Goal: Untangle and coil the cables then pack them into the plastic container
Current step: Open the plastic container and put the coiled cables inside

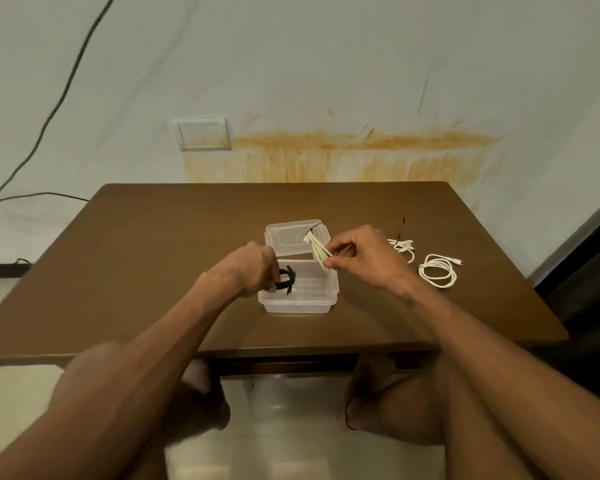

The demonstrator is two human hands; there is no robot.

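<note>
Two white cables right of container, lid behind

Container before lid; cables right.

We see dim, warm, even light with little glare. The worktop shows only soft shadows, deepest beneath its near edge. Wide-angle distortion bends its sides outward. Forearms nearest us blur, and the wall beyond the worktop looks soft and grainy.
</note>
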